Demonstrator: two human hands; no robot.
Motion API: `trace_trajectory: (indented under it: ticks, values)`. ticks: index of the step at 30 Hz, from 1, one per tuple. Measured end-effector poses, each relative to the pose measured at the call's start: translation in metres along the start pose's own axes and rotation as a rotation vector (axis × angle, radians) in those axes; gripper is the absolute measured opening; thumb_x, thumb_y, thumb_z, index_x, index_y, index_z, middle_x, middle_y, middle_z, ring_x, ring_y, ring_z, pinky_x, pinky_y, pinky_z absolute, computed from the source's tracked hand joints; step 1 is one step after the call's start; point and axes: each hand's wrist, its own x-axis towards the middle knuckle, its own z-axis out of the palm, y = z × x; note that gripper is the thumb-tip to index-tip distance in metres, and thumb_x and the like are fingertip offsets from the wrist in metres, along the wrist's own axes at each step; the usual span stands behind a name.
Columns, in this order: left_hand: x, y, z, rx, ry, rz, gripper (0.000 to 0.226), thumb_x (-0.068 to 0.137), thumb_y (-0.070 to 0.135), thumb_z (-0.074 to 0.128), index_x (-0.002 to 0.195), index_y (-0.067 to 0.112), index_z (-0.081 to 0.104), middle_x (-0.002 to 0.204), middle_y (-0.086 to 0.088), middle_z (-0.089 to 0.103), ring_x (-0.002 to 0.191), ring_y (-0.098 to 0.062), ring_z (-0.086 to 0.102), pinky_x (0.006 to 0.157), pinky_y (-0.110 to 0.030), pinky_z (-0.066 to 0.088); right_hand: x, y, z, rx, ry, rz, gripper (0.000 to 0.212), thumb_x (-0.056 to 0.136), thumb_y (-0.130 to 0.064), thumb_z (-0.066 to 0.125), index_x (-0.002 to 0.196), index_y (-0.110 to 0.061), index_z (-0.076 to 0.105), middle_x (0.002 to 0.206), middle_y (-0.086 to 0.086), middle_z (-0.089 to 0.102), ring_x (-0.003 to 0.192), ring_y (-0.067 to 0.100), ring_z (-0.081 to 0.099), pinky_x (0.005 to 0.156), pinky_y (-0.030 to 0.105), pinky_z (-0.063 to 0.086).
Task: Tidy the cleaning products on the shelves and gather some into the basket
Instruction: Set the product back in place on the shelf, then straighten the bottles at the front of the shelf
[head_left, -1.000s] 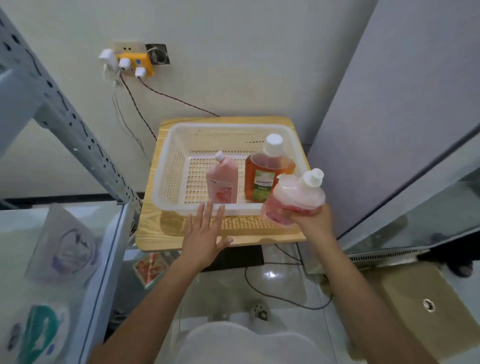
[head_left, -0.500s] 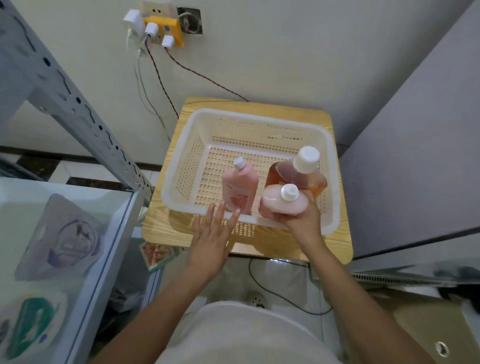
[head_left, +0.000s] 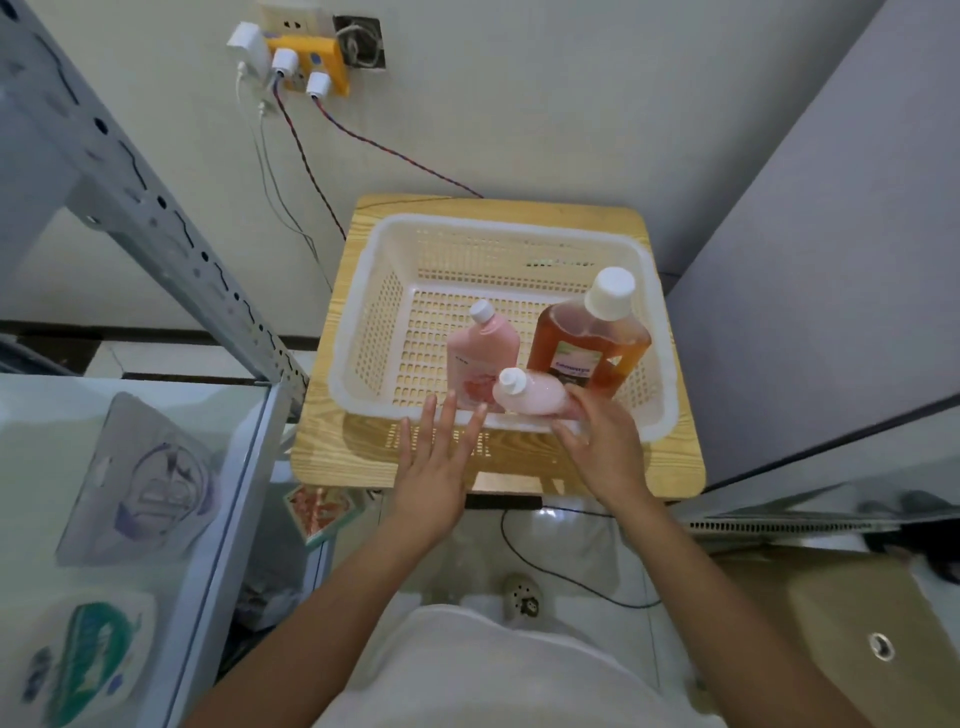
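The wooden table (head_left: 332, 457) bears our basket (head_left: 498, 224), with an amber bottle (head_left: 587, 343) and a pink bottle (head_left: 480, 358) upright inside. A smaller pink bottle (head_left: 537, 397) leans at the near wall; our right hand (head_left: 602, 452) touches its base, though we cannot tell if it grips. Our left hand (head_left: 431, 467) lies flat-fingered at the rim

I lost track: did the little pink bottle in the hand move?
Yes. The small pink bottle went down over the near rim into the basket, in front of the amber bottle.
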Motion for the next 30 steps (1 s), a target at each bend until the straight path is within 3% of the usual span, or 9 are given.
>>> trace_trajectory:
  ticks: [7, 13, 19, 23, 25, 28, 30]
  values:
    - [-0.003, 0.002, -0.008, 0.011, 0.004, -0.007, 0.108, 0.089, 0.017, 0.057, 0.14, 0.033, -0.037, 0.153, -0.009, -0.036, 0.141, -0.03, -0.032, 0.114, -0.051, -0.017, -0.029, -0.004, 0.001, -0.188, -0.049, 0.04, 0.057, 0.091, -0.044, 0.054, 0.142, -0.024, 0.039, 0.147, -0.002, 0.041, 0.141, 0.016, 0.027, 0.118, 0.042, 0.011]
    - [-0.025, 0.006, -0.01, 0.002, 0.03, -0.067, 0.105, 0.09, 0.02, 0.057, 0.141, 0.032, -0.034, 0.154, -0.011, -0.034, 0.143, -0.03, -0.028, 0.112, -0.049, -0.017, -0.049, -0.008, -0.003, -0.226, -0.044, -0.04, 0.061, 0.092, -0.046, 0.053, 0.145, -0.025, 0.032, 0.153, -0.003, 0.029, 0.144, 0.014, 0.016, 0.118, 0.042, 0.004]
    - [-0.105, 0.023, 0.014, 0.01, 0.048, -0.339, 0.099, 0.091, 0.02, 0.052, 0.144, 0.03, -0.031, 0.154, -0.013, -0.032, 0.142, -0.033, -0.027, 0.117, -0.055, -0.01, -0.069, -0.006, -0.004, -0.204, -0.138, -0.292, 0.061, 0.092, -0.045, 0.051, 0.145, -0.025, 0.029, 0.155, -0.003, 0.025, 0.145, 0.015, 0.014, 0.118, 0.042, 0.002]
    - [-0.179, 0.065, 0.036, -0.012, 0.088, -0.65, 0.101, 0.091, 0.023, 0.054, 0.143, 0.029, -0.033, 0.151, -0.011, -0.039, 0.139, -0.03, -0.034, 0.107, -0.05, -0.027, -0.1, -0.006, -0.001, -0.207, -0.284, -0.534, 0.061, 0.093, -0.048, 0.048, 0.146, -0.025, 0.029, 0.156, -0.002, 0.022, 0.145, 0.016, 0.013, 0.119, 0.044, 0.004]
    - [-0.22, 0.087, 0.048, -0.023, 0.099, -0.825, 0.101, 0.093, 0.029, 0.054, 0.139, 0.029, -0.036, 0.145, -0.009, -0.044, 0.136, -0.029, -0.036, 0.106, -0.05, -0.027, -0.124, -0.012, 0.001, -0.213, -0.365, -0.666, 0.061, 0.093, -0.048, 0.047, 0.146, -0.024, 0.029, 0.156, 0.0, 0.024, 0.144, 0.019, 0.016, 0.119, 0.044, 0.004]
    - [-0.294, 0.115, 0.065, -0.052, 0.093, -1.013, 0.096, 0.093, 0.04, 0.056, 0.142, 0.029, -0.025, 0.146, -0.01, -0.039, 0.143, -0.033, -0.023, 0.112, -0.052, -0.016, -0.17, -0.026, 0.005, -0.217, -0.495, -0.864, 0.061, 0.093, -0.049, 0.047, 0.146, -0.025, 0.029, 0.156, 0.001, 0.024, 0.145, 0.019, 0.015, 0.117, 0.045, 0.003]
    - [-0.348, 0.133, 0.071, -0.106, 0.146, -1.155, 0.098, 0.084, 0.041, 0.069, 0.151, 0.028, -0.002, 0.156, -0.013, -0.016, 0.147, -0.037, -0.001, 0.115, -0.055, 0.0, -0.203, -0.041, 0.011, -0.194, -0.59, -0.994, 0.059, 0.093, -0.049, 0.046, 0.145, -0.024, 0.031, 0.154, 0.002, 0.027, 0.145, 0.021, 0.017, 0.116, 0.044, 0.006]
